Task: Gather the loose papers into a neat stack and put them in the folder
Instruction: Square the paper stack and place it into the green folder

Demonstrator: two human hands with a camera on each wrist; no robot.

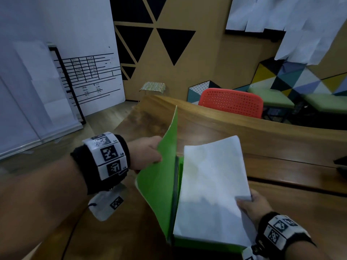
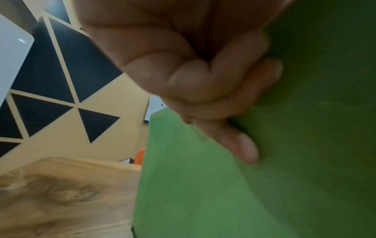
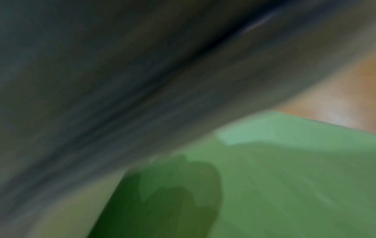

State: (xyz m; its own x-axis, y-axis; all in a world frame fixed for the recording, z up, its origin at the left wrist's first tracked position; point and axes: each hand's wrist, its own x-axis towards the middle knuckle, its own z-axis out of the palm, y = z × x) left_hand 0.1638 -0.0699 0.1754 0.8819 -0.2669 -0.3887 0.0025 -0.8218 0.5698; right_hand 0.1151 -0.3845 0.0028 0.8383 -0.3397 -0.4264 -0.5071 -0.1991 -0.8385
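Observation:
A green folder lies open on the wooden table, its front cover raised steeply. My left hand grips that cover's outer edge; in the left wrist view the fingers curl against the green cover. A stack of white papers sits over the folder's lower half, far end lifted. My right hand pinches the stack's near right corner, thumb on top. The right wrist view is blurred: the dark underside of the papers above the green folder.
A red perforated chair stands behind the table's far edge. Green benches and a patterned wall are at the back right. White boards lean against the wall on the left. A dark object sits at the table's right edge.

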